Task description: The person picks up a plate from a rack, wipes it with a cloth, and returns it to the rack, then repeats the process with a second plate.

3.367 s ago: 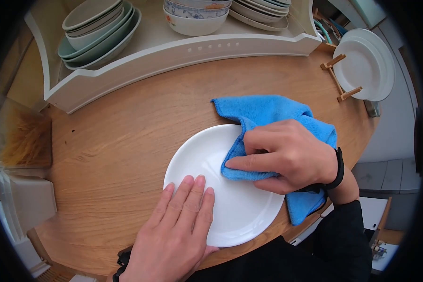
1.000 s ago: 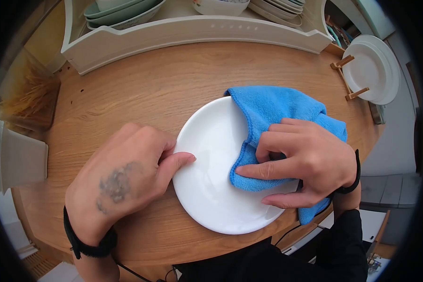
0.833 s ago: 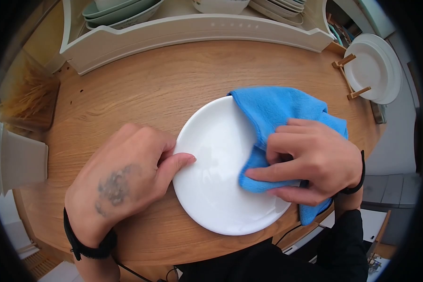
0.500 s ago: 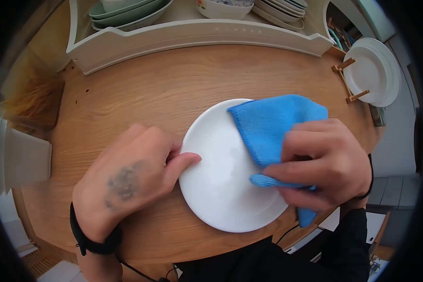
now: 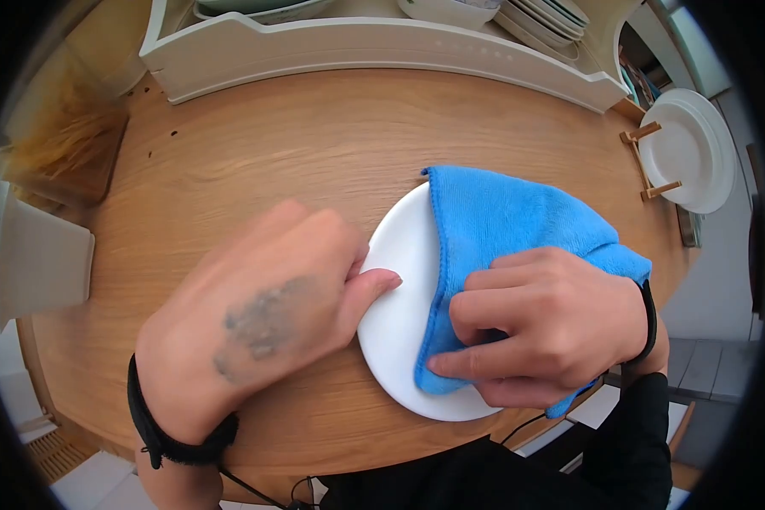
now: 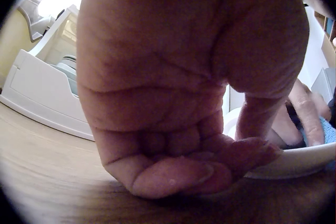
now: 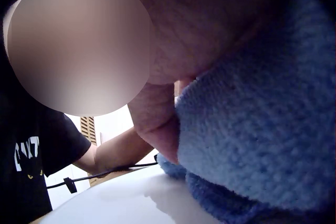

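In the head view a white plate (image 5: 397, 340) lies near the table's front edge, its right part covered by a blue cloth (image 5: 510, 212). My left hand (image 5: 259, 310) pinches the plate's left rim, thumb on top. From the left wrist, its curled fingers (image 6: 173, 176) show low at the wood beside the plate rim (image 6: 299, 161). My right hand (image 5: 548, 331) grips a bunched fold of the cloth and presses it onto the plate. Cloth (image 7: 257, 129) fills much of the right wrist view, over the white plate surface (image 7: 110, 198).
A cream rack (image 5: 382, 51) with bowls and stacked plates stands at the back. White plates (image 5: 684, 149) lean in a wooden holder at right. On the left are a box of dried stalks (image 5: 68, 144) and a white bin (image 5: 47, 255). A black cable (image 5: 251, 491) runs below the front edge.
My left hand, first flat on the plate, has turned to pinch its left rim. The right hand has wiped back and forth; the cloth now spreads further left and nearer over the plate.
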{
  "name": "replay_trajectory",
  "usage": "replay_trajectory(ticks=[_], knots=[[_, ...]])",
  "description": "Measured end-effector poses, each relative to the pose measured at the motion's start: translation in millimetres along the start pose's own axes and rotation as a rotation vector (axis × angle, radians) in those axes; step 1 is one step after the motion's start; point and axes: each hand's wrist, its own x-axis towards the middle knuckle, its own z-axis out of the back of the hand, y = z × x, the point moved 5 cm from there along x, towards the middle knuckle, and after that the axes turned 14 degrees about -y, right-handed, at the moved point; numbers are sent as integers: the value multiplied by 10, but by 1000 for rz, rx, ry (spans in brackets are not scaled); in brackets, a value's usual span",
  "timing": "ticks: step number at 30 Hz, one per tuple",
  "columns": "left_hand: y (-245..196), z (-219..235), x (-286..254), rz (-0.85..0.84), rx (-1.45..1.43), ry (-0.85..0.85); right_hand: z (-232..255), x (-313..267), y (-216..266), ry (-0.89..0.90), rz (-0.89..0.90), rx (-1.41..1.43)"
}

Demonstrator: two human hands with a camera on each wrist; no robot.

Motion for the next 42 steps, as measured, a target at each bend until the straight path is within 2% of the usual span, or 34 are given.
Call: replay_trajectory(ticks=[2,6,8,11,15,18,20,24,26,30,32,35,39,42], knots=[[18,-17,7,112,11,84,3,-34,-31,68,-28,112],[-35,7,36,98,29,93,2,-74,-53,91,-51,123],[-33,0,51,207,20,200,22,-69,-36,71,-57,85],[-13,-10,33,167,20,179,9,-81,-35,-43,-67,-50],[-19,-10,45,187,13,197,-12,-64,-34,-93,-31,-46],[-27,-10,58,177,41,202,-11,-78,0,-51,4,-74],[-27,-4,60,192,36,227,-37,-95,25,43,12,-26],[-37,-9,70,207,26,232,-17,-107,68,60,-14,41],[-37,-1,72,241,30,257,-37,-114,77,174,-19,-20],[-28,-18,53,171,36,207,-57,-136,105,178,-11,-70],[-29,-10,45,158,44,206,-56,-94,138,126,-22,-327],[-39,-8,59,191,26,220,-52,-84,73,38,-72,-369],[-50,5,53,163,40,191,-71,-78,40,45,-90,-389],[-41,-1,65,205,21,211,-71,-79,30,79,-110,-329]])
